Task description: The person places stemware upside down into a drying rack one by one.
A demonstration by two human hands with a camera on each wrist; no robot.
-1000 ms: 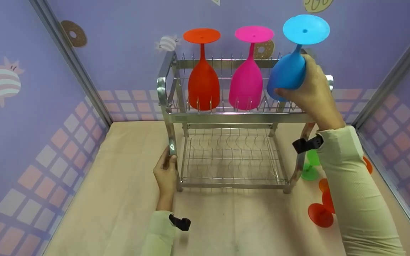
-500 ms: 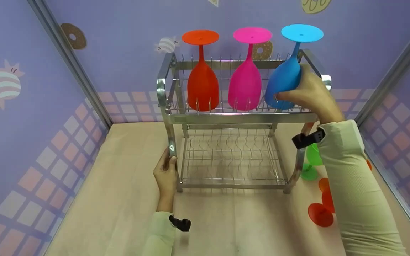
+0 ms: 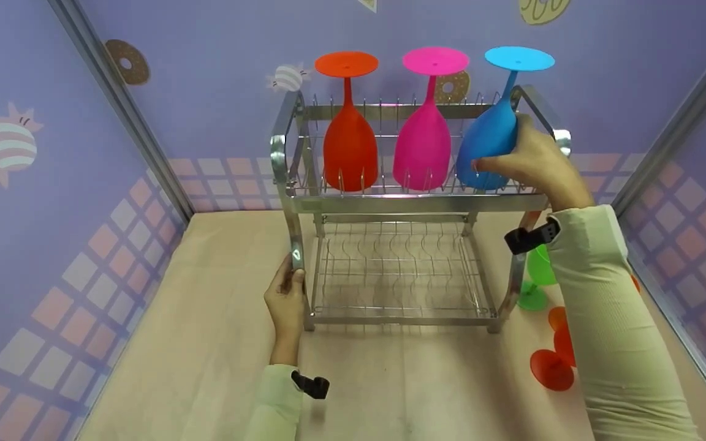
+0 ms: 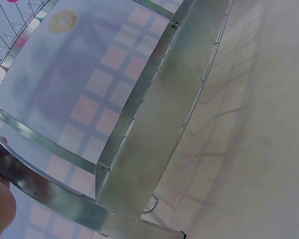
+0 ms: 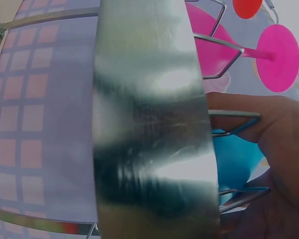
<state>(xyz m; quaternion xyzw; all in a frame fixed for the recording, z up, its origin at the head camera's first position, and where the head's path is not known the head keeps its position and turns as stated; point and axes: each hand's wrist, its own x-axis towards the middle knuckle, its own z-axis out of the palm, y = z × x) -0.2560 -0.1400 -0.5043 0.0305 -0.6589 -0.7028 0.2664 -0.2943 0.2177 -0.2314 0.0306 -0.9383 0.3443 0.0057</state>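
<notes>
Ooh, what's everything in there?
rack: 1, silver, centre
left goblet: 1, red, atop rack
middle goblet: 1, pink, atop rack
right goblet: 1, blue, atop rack, tilted
lower goblet: 1, green, right of rack
pieces: count unclear, red and orange, half-hidden, right
table: 1, cream, underneath
patterned walls: 3, purple, around
sleeves: 2, cream, bottom
straps: 2, black, at sleeve ends
left grip: 1, bare, holding rack
right grip: 1, bare, holding right goblet

And it's gleaming, polished metal across the rack (image 3: 411, 203), with smooth, matt plastic on show: red goblet (image 3: 350, 150) at twelve o'clock, pink goblet (image 3: 421, 146) at one, blue goblet (image 3: 489, 142) at two. Down at four, ribbed matt cloth on the sleeve (image 3: 613, 318)!
</notes>
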